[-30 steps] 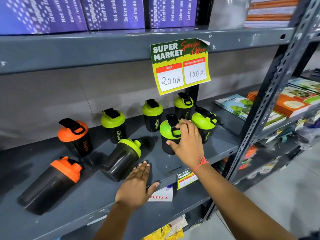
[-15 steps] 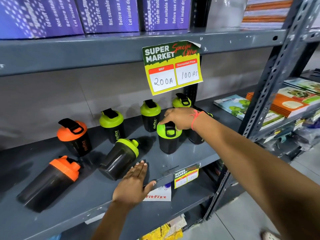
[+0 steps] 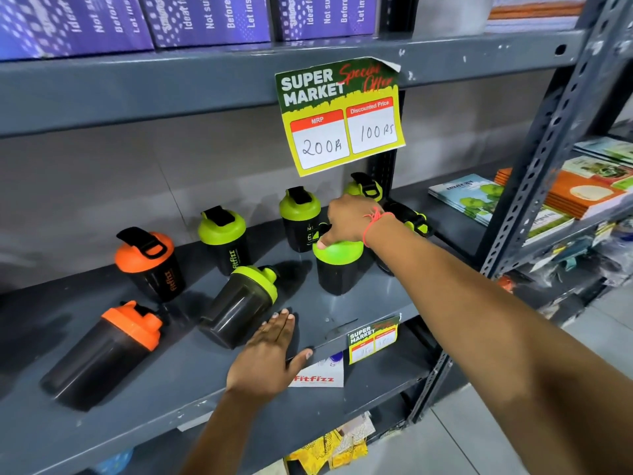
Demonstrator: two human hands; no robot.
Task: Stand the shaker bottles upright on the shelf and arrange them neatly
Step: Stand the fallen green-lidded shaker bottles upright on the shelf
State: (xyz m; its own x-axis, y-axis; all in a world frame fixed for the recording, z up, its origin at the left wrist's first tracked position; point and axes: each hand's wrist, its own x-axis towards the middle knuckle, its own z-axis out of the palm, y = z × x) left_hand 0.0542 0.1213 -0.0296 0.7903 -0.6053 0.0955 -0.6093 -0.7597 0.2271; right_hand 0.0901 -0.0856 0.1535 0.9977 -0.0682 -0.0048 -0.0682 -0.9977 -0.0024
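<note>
Black shaker bottles stand and lie on the grey shelf (image 3: 191, 389). My right hand (image 3: 349, 221) grips the lid of an upright green-lidded bottle (image 3: 337, 269). My left hand (image 3: 270, 351) rests flat on the shelf's front edge, fingers apart, beside a green-lidded bottle lying on its side (image 3: 239, 305). An orange-lidded bottle (image 3: 106, 351) also lies on its side at the left. Upright are an orange-lidded bottle (image 3: 150, 265) and green-lidded ones (image 3: 224, 240), (image 3: 299, 217), (image 3: 364, 188). Another green-lidded bottle (image 3: 407, 217) is mostly hidden behind my right wrist.
A yellow price sign (image 3: 339, 118) hangs from the shelf above. Purple boxes (image 3: 205, 18) sit on the upper shelf. Books (image 3: 469, 197) lie at the shelf's right end, past a perforated upright (image 3: 534, 173). A small price tag (image 3: 371, 339) and a Fitfizz label (image 3: 318, 375) hang at the front edge.
My right hand moved from the front of the green-lidded bottle up onto its lid and now grips it; the bottle's lid has turned. My left hand stays on the shelf edge.
</note>
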